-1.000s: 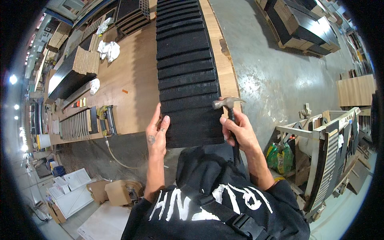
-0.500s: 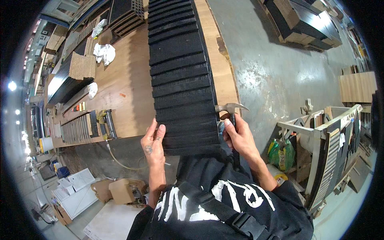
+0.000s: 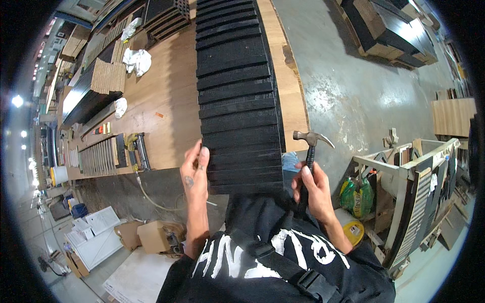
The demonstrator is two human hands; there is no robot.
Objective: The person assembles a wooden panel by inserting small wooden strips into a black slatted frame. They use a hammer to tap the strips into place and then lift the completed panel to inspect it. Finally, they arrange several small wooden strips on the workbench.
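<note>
Two bare hands at work over a long black slatted panel lying on a wooden workbench. Left hand raised at the panel's near left corner, fingers drawn together, thumb and fingertips pinched on something too small to make out, right against the panel's left edge. Right hand closed around the dark handle of a claw hammer, just beside the panel's near right corner; hammer upright, steel head up, above the concrete floor and clear of the panel. Panel itself running from near the person's chest far up the bench, stepped cross slats from end to end, near end overhanging the bench edge, in front of a black top with white print.

Further left on the bench: a smaller ribbed grey panel, a power tool just beside it with a pale hose trailing off the near edge, a stack of ribbed tan boards, long dark boards next to them, and crumpled white rags. Far on the bench, another dark stack.

Right of the person: a pale wooden rack holding slatted pieces on edge, a green bag near it, a yellow roll by the right forearm. Far right, stacked dark panels on a pallet. Near left, on the floor below the bench, cardboard boxes and white sheets.
</note>
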